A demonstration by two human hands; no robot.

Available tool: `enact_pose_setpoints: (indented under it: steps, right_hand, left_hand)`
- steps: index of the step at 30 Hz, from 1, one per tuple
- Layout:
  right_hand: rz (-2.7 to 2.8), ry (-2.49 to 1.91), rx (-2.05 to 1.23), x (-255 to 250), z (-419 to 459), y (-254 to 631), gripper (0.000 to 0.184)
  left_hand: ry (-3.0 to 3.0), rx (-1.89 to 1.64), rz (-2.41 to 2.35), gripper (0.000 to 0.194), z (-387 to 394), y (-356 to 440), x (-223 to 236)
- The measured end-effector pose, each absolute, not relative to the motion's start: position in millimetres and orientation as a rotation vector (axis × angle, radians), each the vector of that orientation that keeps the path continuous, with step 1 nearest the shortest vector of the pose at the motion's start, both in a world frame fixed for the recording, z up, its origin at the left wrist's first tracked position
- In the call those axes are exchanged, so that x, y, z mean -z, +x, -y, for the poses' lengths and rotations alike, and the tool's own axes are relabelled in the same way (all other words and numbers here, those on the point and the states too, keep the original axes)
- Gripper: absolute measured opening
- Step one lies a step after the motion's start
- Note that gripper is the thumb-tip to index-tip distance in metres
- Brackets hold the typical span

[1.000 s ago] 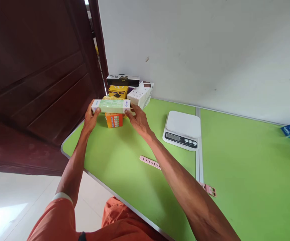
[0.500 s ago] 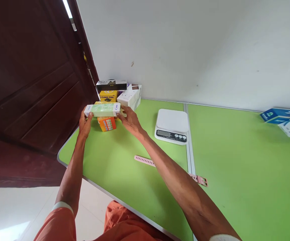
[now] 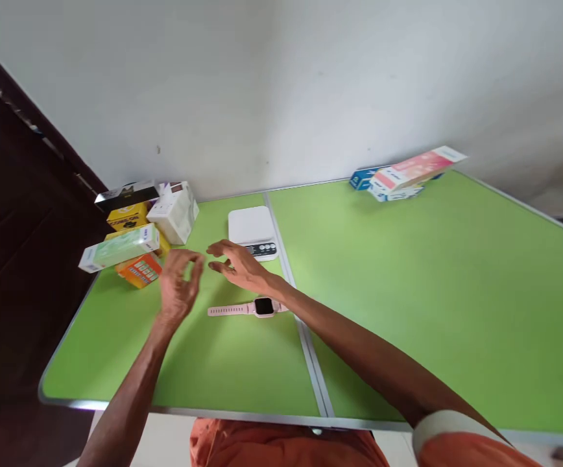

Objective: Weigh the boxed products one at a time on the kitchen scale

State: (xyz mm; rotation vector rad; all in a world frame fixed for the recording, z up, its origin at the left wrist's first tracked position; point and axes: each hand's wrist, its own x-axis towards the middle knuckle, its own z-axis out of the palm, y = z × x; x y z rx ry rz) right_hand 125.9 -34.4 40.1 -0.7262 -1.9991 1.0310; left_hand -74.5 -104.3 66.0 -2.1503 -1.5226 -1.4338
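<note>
My left hand (image 3: 178, 287) and my right hand (image 3: 239, 265) hover over the green table (image 3: 408, 292), both empty with fingers apart. A pink smartwatch (image 3: 255, 307) lies flat just below my right hand. The long pale green box (image 3: 119, 247) rests on top of an orange box (image 3: 139, 270) at the left corner, a short way from my left hand. Behind it stand a yellow box (image 3: 126, 216), a black box (image 3: 126, 193) and a white box (image 3: 173, 212). A white kitchen scale (image 3: 253, 231) sits just beyond my right hand's fingertips.
Pink, white and blue boxes (image 3: 405, 174) are piled at the table's far right by the wall. A dark wooden door (image 3: 13, 214) stands at the left. A seam (image 3: 291, 292) runs down the tabletop's middle.
Both hands have let go of the pale green box, left on the orange box, and drawn back toward the table's middle. The view has swung right, showing the watch face and the far boxes.
</note>
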Motion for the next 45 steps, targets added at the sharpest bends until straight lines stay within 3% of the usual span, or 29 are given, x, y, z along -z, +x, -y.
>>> enact_pose_setpoints:
  steps: [5, 11, 14, 17, 20, 23, 26, 30, 37, 45]
  right_hand:
    - [1.79, -1.038, -0.81, -29, 32, 274, 0.024]
    - [1.423, -1.403, -0.432, -2, 14, 426, 0.035]
    - [1.232, -1.492, -0.275, 14, -4, 479, 0.04]
    - [1.088, -1.544, -0.161, 23, -31, 518, 0.044]
    - [0.94, -1.558, -0.082, 21, -67, 548, 0.052]
    - [0.794, -1.535, -0.026, 10, -107, 571, 0.06]
    - [0.804, -1.529, -0.037, -4, -144, 584, 0.056]
    - [0.893, -1.602, -0.085, -16, -167, 584, 0.047]
    - [1.021, -1.506, -0.049, -24, -111, 539, 0.048]
    - [1.242, -1.225, -0.486, -26, -44, 355, 0.067]
  left_hand:
    - [-2.855, 1.397, 1.268, 0.013, 47, 58, -51]
    - [-3.311, 1.097, 1.411, 0.015, -39, 192, -30]
    - [-3.294, 1.03, 1.578, 0.03, -77, 249, -23]
    - [-3.196, 1.123, 1.689, 0.057, -111, 292, -24]
    - [-3.085, 1.262, 1.705, 0.084, -140, 321, -31]
    - [-3.075, 1.282, 1.64, 0.098, -161, 337, -35]
    - [-3.068, 1.197, 1.557, 0.091, -174, 345, -32]
    - [-3.024, 1.182, 1.452, 0.064, -177, 351, -27]
    - [-3.059, 1.289, 1.465, 0.047, -124, 288, -45]
    - [-2.788, 1.796, 1.756, 0.077, -55, 78, -65]
